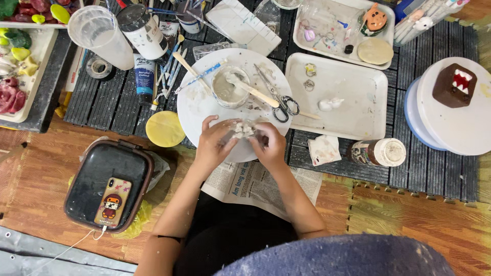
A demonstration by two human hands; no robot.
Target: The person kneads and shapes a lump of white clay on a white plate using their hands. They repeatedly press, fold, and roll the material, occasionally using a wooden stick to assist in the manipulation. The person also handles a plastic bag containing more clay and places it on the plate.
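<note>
Two hands are working together over the near edge of a round white plastic plate (pixel 197 110): left hand (pixel 214 143) and right hand (pixel 269 145) are both curling around a small pale grey lump of clay (pixel 243 129), fingers pinching it from either side, so neither is free. Lump is sitting just above the plate rim, between the thumbs. Behind it on the same plate, a small clear cup of grey slurry (pixel 229 88) is holding a wooden stick (pixel 255 93), with steel scissors (pixel 279 99) lying just beside it. A white rectangular tray (pixel 353 120) is carrying a small white figure (pixel 330 104) to the right. A dark lidded box (pixel 105 176) with a phone in a patterned case (pixel 113 202) on top is sitting to the left on the floor. Risks, as I read it: lump looks crumbly, so pinching too hard is likely breaking bits off; a forward wrist swing could be knocking the cup and spilling slurry onto the scissors; wet fingers could be smearing the newspaper (pixel 255 186) below.
</note>
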